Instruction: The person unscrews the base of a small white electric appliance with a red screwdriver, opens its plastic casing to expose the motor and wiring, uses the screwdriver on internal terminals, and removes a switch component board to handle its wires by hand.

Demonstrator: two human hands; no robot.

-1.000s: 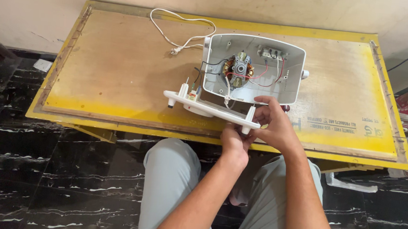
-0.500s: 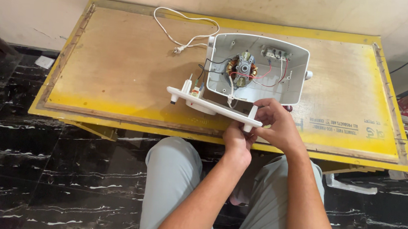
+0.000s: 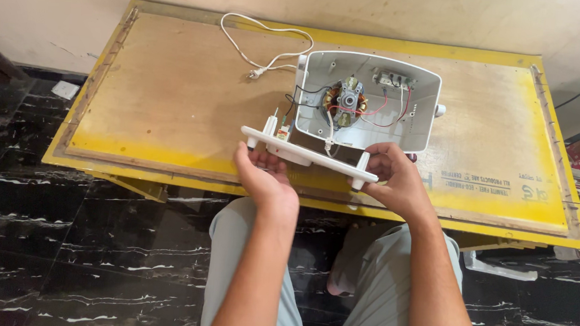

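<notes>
We hold the white base plate [image 3: 308, 155] between both hands, left hand [image 3: 265, 175] and right hand [image 3: 392, 178] gripping opposite ends; its long axis runs crosswise, just before the open housing [image 3: 367, 97] on the table [image 3: 172, 85].

The tabletop [image 3: 171, 98] is brown with a yellow edge. The open box [image 3: 371, 100] and the cord [image 3: 258, 43] are white, with red and black wires [image 3: 384, 112] inside. The floor [image 3: 57, 234] is black with white streaks.

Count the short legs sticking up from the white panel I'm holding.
3 show on the white panel: far left end, left-centre, right end. Others may be hidden.
</notes>
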